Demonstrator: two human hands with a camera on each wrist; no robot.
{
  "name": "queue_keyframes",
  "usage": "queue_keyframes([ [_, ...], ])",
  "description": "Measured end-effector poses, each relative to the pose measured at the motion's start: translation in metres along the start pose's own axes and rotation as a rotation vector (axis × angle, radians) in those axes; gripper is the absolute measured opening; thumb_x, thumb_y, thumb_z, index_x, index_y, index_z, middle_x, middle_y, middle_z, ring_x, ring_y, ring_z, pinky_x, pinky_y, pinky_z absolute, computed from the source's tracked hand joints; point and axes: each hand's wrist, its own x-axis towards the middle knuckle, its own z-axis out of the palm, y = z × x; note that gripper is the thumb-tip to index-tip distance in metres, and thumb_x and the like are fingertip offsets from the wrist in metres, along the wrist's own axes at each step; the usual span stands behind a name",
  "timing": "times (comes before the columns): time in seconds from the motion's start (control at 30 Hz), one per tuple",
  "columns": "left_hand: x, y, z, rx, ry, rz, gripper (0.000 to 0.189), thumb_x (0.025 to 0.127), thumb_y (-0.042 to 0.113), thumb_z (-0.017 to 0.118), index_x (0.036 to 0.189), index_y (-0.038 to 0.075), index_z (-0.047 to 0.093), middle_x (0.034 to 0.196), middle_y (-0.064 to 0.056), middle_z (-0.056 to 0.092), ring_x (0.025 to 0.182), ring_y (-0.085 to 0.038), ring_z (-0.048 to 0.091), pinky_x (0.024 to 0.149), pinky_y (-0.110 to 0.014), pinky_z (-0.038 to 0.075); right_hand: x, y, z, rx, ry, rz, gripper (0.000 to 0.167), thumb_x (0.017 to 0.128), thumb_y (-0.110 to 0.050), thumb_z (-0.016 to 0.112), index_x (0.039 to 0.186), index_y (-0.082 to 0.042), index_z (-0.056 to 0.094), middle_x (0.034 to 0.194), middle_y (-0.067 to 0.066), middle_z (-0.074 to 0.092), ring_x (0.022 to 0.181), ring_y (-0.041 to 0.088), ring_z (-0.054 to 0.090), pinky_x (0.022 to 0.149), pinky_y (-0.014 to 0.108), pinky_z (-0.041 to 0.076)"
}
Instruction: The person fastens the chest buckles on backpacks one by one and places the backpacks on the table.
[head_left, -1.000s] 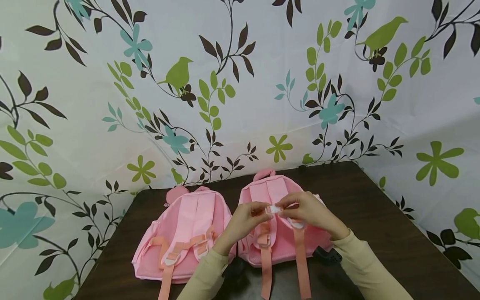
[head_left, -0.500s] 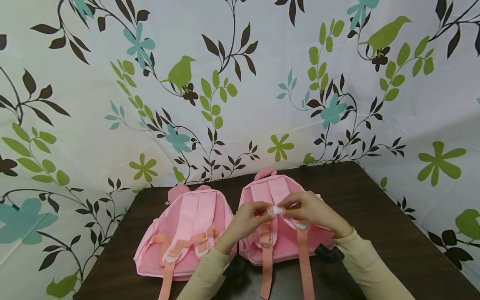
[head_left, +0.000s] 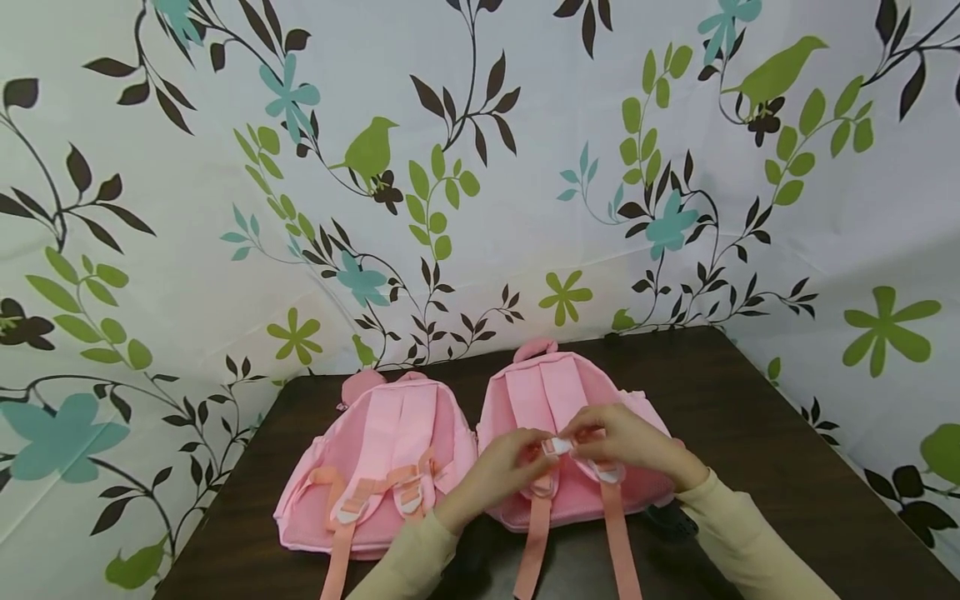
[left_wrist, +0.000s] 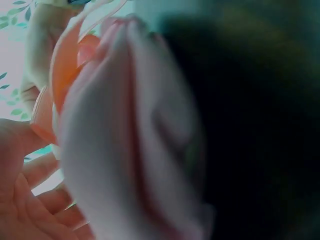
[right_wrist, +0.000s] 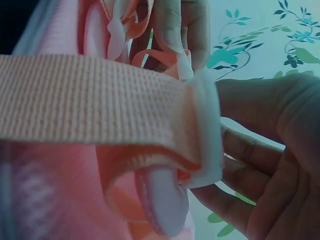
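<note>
Hands lower, pinching white buckle, pink backpack

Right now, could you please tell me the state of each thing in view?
Right backpack: face down, straps up.
Left backpack: face down, untouched, chest strap joined.
White clip: pinched between both hands.
Left hand: pinching the clip.
Right hand: pinching the clip.
Table: bearing both backpacks.

two backpacks side by side on table, left backpack, right backpack
</note>
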Motion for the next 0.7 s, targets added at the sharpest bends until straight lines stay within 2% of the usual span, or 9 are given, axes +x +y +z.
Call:
queue_keyframes([
  [0.13, -0.005, -0.003, 0.010, 0.063, -0.008, 0.028, 0.035, 0.101, 0.034, 0.062, 0.131, 0.015, 0.067, 0.098, 0.005, 0.063, 0.087, -0.009, 0.057, 0.077, -0.022, 0.048, -0.006, 0.005, 0.003, -0.010, -0.003, -0.007, 0.020, 0.088, -0.016, 0.079, 0.108, -0.012, 0.077, 0.100, -0.006, 0.070, 0.089, 0.019, 0.062, 0.081, 0.034, 0.054],
  [0.3, -0.012, -0.004, 0.016, 0.151, -0.036, 0.111, 0.038, 0.101, 0.035, 0.062, 0.133, 0.014, 0.064, 0.102, 0.004, 0.064, 0.087, -0.007, 0.056, 0.078, -0.022, 0.048, -0.012, 0.011, 0.008, -0.037, 0.000, -0.017, 0.019, 0.087, -0.014, 0.080, 0.106, -0.012, 0.077, 0.098, -0.006, 0.070, 0.086, 0.017, 0.061, 0.077, 0.029, 0.054],
  [0.43, -0.018, -0.007, 0.021, 0.295, -0.094, 0.137, 0.062, 0.096, 0.050, 0.065, 0.146, 0.016, 0.051, 0.126, -0.002, 0.063, 0.114, -0.018, 0.060, 0.096, -0.034, 0.050, -0.016, 0.016, 0.012, -0.057, 0.010, -0.016, 0.019, 0.087, -0.014, 0.079, 0.106, -0.012, 0.077, 0.097, -0.006, 0.070, 0.085, 0.016, 0.061, 0.078, 0.029, 0.054],
  [0.53, -0.020, -0.009, 0.023, 0.391, -0.126, 0.140, 0.073, 0.092, 0.055, 0.067, 0.151, 0.016, 0.045, 0.143, -0.008, 0.055, 0.135, -0.031, 0.049, 0.109, -0.046, 0.041, -0.018, 0.021, 0.015, -0.050, 0.005, -0.002, 0.019, 0.087, -0.016, 0.079, 0.106, -0.013, 0.077, 0.096, -0.008, 0.069, 0.084, 0.015, 0.060, 0.076, 0.028, 0.053],
  [0.6, -0.019, -0.009, 0.023, 0.408, -0.139, 0.138, 0.073, 0.092, 0.053, 0.068, 0.151, 0.015, 0.047, 0.144, -0.012, 0.054, 0.137, -0.035, 0.047, 0.110, -0.048, 0.040, -0.018, 0.024, 0.016, -0.046, 0.001, 0.008, 0.018, 0.088, -0.016, 0.079, 0.106, -0.014, 0.077, 0.096, -0.008, 0.069, 0.083, 0.014, 0.060, 0.075, 0.027, 0.052],
  [0.7, -0.015, -0.011, 0.020, 0.384, -0.168, 0.127, 0.070, 0.092, 0.050, 0.070, 0.150, 0.015, 0.048, 0.146, -0.014, 0.053, 0.139, -0.036, 0.044, 0.112, -0.047, 0.038, -0.018, 0.025, 0.016, -0.038, -0.004, 0.024, 0.019, 0.089, -0.017, 0.078, 0.107, -0.013, 0.077, 0.097, -0.007, 0.069, 0.084, 0.012, 0.060, 0.076, 0.027, 0.053],
])
